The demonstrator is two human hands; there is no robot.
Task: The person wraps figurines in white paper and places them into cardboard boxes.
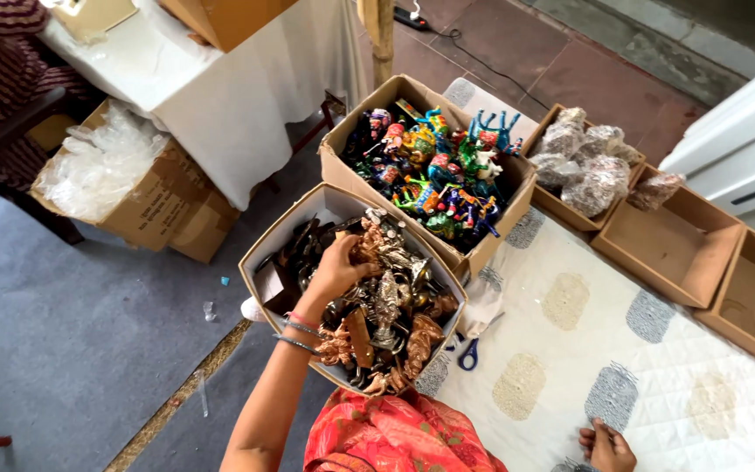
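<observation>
Head view, looking down. Nearest the viewer, the right hand [606, 447] is resting on the patterned quilt [587, 350], fingers curled loosely and holding nothing. Beside the orange garment [395, 437], blue-handled scissors [469, 352] are lying on the quilt's edge, touching the near carton. The left hand [335, 271], bangles at the wrist, is reaching into the near cardboard box [273, 234] and closing around a small bronze-coloured figurine [367, 249] at the top of the heap of metal figurines [391, 315]; how firmly the grip is closing cannot be told. The step in hand appears to be picking one piece out of the pile; lifting it likely calls for freeing it from tangled neighbours. Beyond, a second box [342, 166] is holding brightly painted toys [434, 170], and wooden trays [675, 240] are lying farther right, one carrying wrapped bundles [583, 162].
</observation>
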